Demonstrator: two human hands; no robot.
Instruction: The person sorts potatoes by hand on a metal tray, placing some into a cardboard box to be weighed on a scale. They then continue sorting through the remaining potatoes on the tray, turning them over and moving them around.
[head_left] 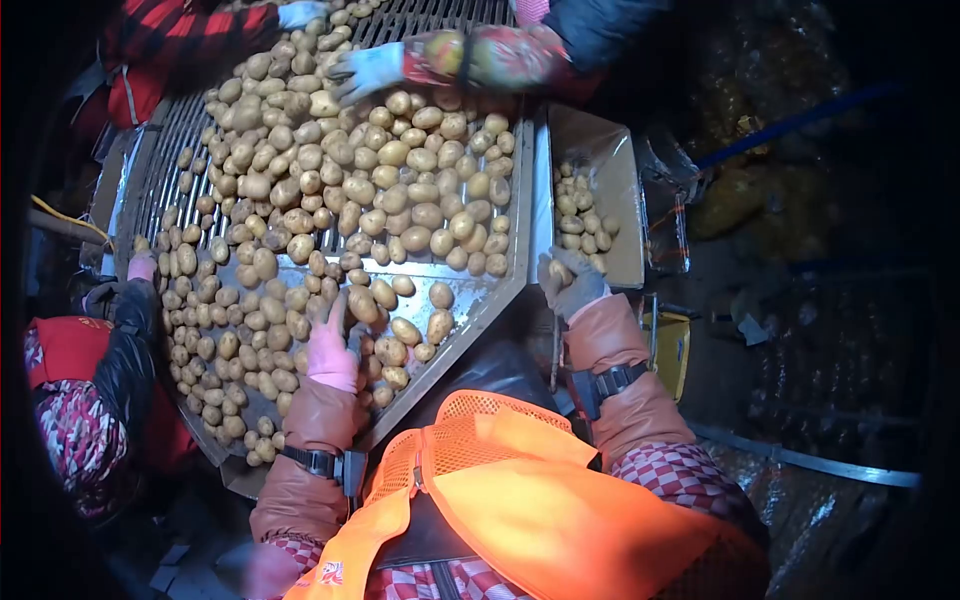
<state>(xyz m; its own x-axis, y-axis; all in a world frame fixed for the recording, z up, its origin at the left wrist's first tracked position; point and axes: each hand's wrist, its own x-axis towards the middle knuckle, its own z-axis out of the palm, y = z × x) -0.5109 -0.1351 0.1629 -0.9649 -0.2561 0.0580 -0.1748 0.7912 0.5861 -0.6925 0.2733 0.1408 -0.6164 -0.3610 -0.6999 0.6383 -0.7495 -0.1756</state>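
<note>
My left hand (335, 345), in a pink and grey glove, reaches into the potatoes (270, 330) on the metal sorting table (462, 285), its fingers against potatoes at the lower middle. My right hand (572, 285), in a grey glove, is at the near end of an open chute (622, 200) on the table's right side. A potato shows at its fingers, which are curled round it. More small potatoes (580, 215) lie inside the chute, just beyond this hand.
Across the table a co-worker's gloved hand (368, 72) rests on the potatoes, and another glove (302, 14) shows at the top edge. A third person's hand (142, 266) is at the left rim. Below the chute is a yellow container (672, 352).
</note>
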